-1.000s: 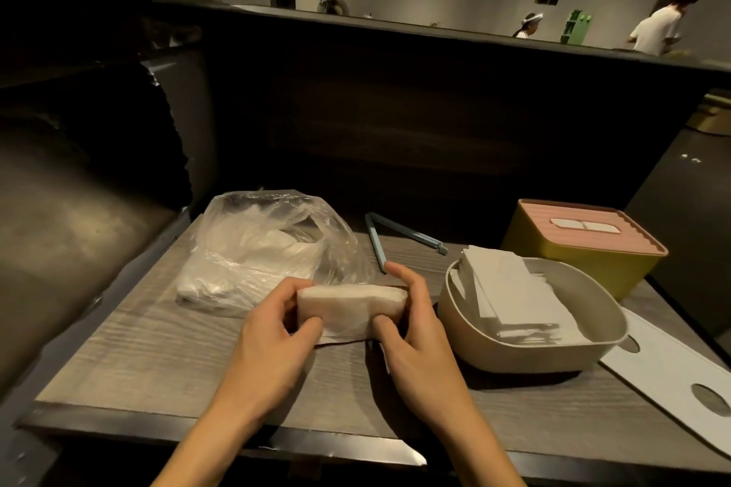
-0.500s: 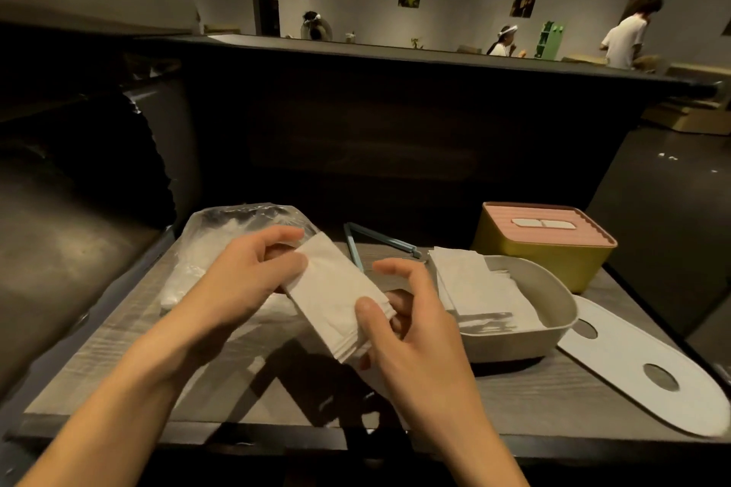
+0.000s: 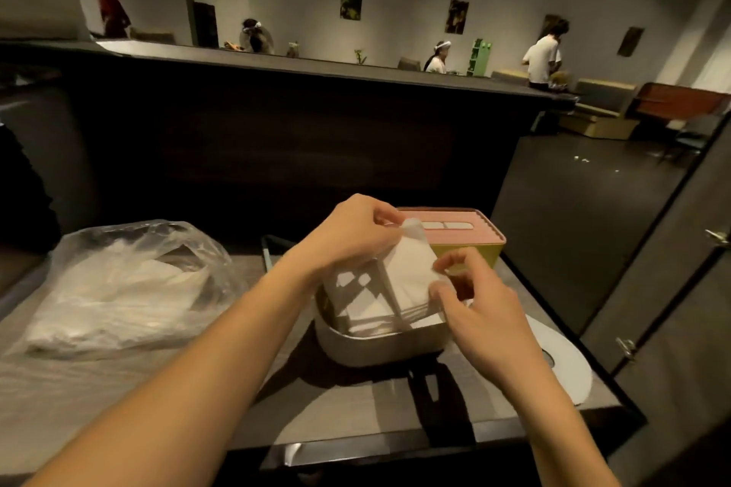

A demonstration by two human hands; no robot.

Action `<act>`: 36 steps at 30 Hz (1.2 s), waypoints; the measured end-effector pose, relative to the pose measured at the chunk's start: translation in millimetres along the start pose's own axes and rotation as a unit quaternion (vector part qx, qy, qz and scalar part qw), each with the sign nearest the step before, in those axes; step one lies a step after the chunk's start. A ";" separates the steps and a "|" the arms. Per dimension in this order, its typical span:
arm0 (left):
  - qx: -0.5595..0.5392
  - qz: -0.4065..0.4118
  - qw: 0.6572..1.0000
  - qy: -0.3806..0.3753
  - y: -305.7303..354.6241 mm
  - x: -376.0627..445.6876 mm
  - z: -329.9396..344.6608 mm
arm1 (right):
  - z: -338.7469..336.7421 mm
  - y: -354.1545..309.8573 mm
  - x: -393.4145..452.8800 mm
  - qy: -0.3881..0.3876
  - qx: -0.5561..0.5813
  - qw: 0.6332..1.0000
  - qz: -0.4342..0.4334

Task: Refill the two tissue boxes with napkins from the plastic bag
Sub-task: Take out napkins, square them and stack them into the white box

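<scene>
A stack of white napkins (image 3: 407,281) stands tilted over the open beige tissue box (image 3: 379,346), its lower end among the napkins inside. My left hand (image 3: 352,233) pinches the stack's top edge. My right hand (image 3: 470,300) holds its right side with thumb and fingers. Behind them sits the yellow tissue box (image 3: 474,249) with its pink lid closed. The clear plastic bag (image 3: 130,281) of napkins lies at the left of the table.
The white lid (image 3: 569,368) with round holes lies to the right of the beige box, near the table's right edge. A blue clip (image 3: 267,253) lies behind my left arm. A dark counter wall rises behind the table. People move in the far room.
Both hands carried the napkin stack from the table's middle to the right, over the beige box, and stood it on end. The camera view tilted up and shifted.
</scene>
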State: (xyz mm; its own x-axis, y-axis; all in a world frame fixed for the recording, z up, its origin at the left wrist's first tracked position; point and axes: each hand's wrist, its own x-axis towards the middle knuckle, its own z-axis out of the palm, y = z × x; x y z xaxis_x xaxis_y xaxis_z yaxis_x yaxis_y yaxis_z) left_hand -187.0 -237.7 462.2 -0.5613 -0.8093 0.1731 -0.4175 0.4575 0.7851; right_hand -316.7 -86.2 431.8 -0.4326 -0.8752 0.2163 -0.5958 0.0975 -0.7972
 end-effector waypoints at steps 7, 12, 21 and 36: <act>0.137 -0.020 0.990 -0.007 5.5 30.2 41.4 | -17.0 29.1 22.4 -0.033 -0.183 0.983 -0.003; 0.246 0.005 0.969 0.019 -4.9 23.9 54.4 | -17.5 32.8 24.3 -0.050 -0.248 0.967 -0.019; 0.354 0.081 0.930 0.053 -6.9 13.1 61.9 | -1.8 22.8 29.8 -0.075 -0.387 0.919 -0.018; 0.381 0.076 0.920 -0.052 -2.1 7.6 52.9 | 1.1 9.9 16.8 -0.143 -0.366 0.918 -0.054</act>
State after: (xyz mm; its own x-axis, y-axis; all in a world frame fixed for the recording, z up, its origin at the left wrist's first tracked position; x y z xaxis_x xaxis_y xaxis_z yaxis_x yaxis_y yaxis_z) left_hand -228.2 -225.3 430.4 -0.7040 -0.6926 0.1573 -0.6855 0.7205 0.1047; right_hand -329.1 -100.5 426.9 -0.2115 -0.9768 0.0323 -0.9651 0.2035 -0.1648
